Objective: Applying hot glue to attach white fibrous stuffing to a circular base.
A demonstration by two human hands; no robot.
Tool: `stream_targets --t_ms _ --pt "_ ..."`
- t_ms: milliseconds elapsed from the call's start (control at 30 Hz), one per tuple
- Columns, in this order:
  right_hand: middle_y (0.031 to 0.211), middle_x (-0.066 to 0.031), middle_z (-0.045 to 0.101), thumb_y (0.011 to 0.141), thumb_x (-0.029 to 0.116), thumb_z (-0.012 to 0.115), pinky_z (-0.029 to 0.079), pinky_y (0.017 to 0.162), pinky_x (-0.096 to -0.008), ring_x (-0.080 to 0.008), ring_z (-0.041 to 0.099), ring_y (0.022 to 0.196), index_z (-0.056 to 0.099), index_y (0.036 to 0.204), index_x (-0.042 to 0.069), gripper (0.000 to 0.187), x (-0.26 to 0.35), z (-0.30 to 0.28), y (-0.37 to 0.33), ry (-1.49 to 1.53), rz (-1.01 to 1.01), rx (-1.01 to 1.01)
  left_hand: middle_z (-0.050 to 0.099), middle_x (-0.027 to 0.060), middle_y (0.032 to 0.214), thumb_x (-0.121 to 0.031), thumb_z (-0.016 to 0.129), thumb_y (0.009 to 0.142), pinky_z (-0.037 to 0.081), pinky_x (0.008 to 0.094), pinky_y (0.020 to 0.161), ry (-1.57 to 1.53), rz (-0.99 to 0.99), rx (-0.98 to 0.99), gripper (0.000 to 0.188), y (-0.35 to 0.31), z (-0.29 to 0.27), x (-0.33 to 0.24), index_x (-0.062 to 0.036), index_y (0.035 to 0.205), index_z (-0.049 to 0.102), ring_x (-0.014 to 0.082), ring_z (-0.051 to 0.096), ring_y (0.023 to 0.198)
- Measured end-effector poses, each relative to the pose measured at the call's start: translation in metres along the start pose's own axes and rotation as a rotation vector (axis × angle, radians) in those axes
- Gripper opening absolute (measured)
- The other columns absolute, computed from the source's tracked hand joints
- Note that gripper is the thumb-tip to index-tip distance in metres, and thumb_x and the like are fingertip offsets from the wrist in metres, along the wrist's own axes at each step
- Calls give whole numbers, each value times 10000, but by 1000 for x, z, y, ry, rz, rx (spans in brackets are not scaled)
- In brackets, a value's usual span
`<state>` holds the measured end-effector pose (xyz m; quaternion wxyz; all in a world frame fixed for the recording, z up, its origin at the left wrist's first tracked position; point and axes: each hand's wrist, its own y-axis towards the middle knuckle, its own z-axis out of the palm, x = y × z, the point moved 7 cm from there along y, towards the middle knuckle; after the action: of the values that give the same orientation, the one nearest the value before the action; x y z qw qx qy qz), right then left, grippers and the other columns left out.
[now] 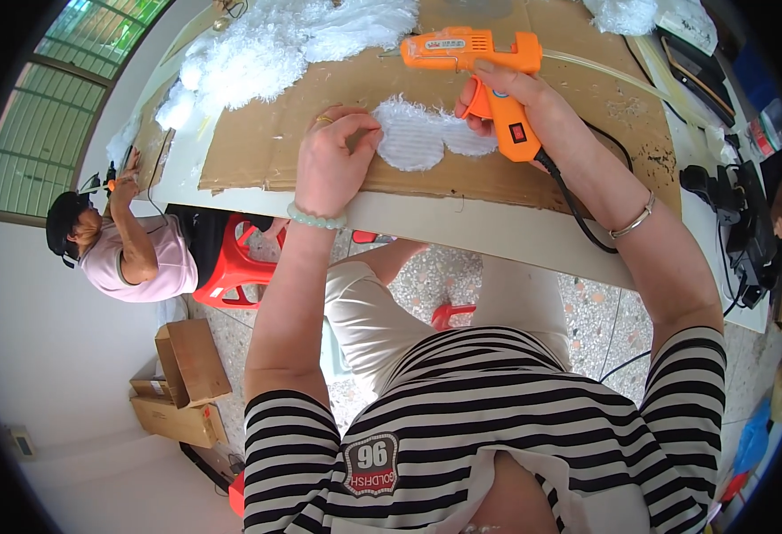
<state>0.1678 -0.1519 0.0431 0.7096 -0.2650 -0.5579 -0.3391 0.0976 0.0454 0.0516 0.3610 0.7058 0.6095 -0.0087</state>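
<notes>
The left hand (pixel 333 160) pinches the edge of a white fluffy piece (pixel 422 135) lying on the cardboard sheet (pixel 266 142) just to its right, holding it flat. Beyond that piece, the right hand (pixel 520 102) grips an orange glue gun (pixel 480 62), nozzle pointing left above it. This looks like the gluing step; the nozzle probably has to come down onto the piece next.

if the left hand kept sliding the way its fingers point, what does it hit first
The left hand points right along the cardboard, fingertips already at the white fluffy piece. It would push into that first; beyond it sits the right hand holding the glue gun.
</notes>
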Motion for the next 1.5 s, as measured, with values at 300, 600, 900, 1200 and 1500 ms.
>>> stream_targets --t_ms 300,600,900,1200,1500 --pt "822 -88 634 901 372 533 455 639 -256 -131 543 681 613 882 27 354 10 3 -2 -29 -36 24 670 109 967 -65 663 756 453 408 906 261 258 8 85 1 -1 -18 -56 837 691 352 583 1015" --pt "787 -21 618 864 377 630 451 637 -248 -88 541 690 624 963 55 337 18 7 0 -340 -88 240 672 127 916 -74 676 730 432 409 961 26 -9 -118 106 -30 -14 -16 -23 822 660 309 616 936" --pt "823 -8 571 892 306 620 437 721 -251 -98 534 782 569 1045 29 321 -8 12 3 -623 60 320 673 104 790 -35 637 726 418 439 955 86 59 -142 27 -25 -6 -20 -13 739 629 280 628 906" --pt "687 -4 560 851 391 618 391 579 -256 -105 480 618 627 834 32 359 -12 19 4 -661 -25 261 671 96 766 -24 627 733 407 429 969 84 51 -138 23 -24 -7 -27 -6 746 620 266 627 887" --pt "789 7 559 882 356 609 411 654 -249 -88 491 715 573 982 40 333 -14 24 4 -725 71 316 671 105 809 -7 604 748 417 403 916 55 74 -133 14 -22 -6 -22 -10 736 599 273 619 855"
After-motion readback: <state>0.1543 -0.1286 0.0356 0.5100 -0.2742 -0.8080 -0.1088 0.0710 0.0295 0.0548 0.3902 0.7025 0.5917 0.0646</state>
